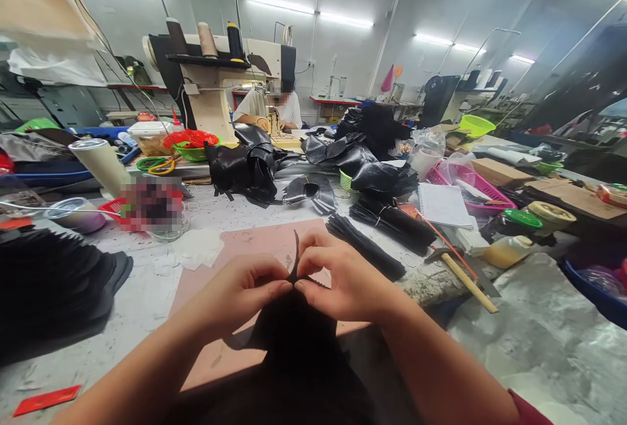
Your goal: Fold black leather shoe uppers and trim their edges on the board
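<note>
A dark piece of material [298, 327] is held near the front edge of the bench [142, 288], above the pink sheet [249, 239], and its lower part is spread toward the wearer's body. The edge of the piece is pinched by both hands: by the left hand [259, 284] between thumb and bent fingers, and in the same manner by the right hand [337, 271]. Both hands are closed on it, with the thumb tips nearly meeting, and a thin curved end is seen standing up between them. From this, it is judged that an edge is being folded or aligned by the fingers; whether one layer or two are pinched cannot be told, because the material is very dark. For the next move, it seems required that the pinch be kept firm and the edges even, while the grip is shifted a little along the edge. The hammer [467, 281] at the right is not touched, and the dark stack [44, 288] at the left is also left alone.
</note>
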Demonstrator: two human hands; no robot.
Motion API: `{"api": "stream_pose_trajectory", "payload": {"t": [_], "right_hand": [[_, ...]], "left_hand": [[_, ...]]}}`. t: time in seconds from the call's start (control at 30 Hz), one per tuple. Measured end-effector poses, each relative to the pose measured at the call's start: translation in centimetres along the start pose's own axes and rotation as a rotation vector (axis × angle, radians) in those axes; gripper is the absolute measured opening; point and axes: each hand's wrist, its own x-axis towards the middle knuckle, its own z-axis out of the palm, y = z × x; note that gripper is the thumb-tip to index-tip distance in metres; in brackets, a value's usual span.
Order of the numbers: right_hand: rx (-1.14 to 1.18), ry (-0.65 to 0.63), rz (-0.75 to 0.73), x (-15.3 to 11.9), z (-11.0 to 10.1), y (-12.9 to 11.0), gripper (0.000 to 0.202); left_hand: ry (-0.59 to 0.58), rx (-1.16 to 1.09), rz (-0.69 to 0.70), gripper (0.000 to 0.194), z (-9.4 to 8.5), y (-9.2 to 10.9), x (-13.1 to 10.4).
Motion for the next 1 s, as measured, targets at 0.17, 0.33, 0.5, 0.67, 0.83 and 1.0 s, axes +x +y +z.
{"api": "stream_pose_trajectory", "payload": {"t": [0.17,0.33,0.5,0.67,0.83,1.0], "right_hand": [[0.024,-0.026,-0.011,0.3,-0.2,0.7,0.010],[0.036,-0.017,0.010,0.6,0.3,1.0,0.012],[0.006,-0.030,0.036,0.6,0.5,1.1,0.013],[-0.051,-0.086,0.044,0.4,0.3,1.1,0.010],[-0.130,-0.138,0.073,0.3,0.3,1.0,0.007],[-0.198,-0.128,0.069,0.4,0.7,1.0,0.009]], "left_hand": [[0.013,-0.005,-0.039,0.019,0.2,-0.1,-0.2],[-0.030,0.006,-0.065,0.021,0.2,-0.2,-0.2],[-0.052,0.051,-0.047,0.019,0.0,-0.3,0.2],[-0.033,0.061,0.007,0.021,-0.1,-0.4,0.7],[-0.056,0.153,-0.050,0.021,-0.1,-0.5,0.7],[-0.080,0.177,-0.051,0.023,0.0,-0.3,0.8]]}}
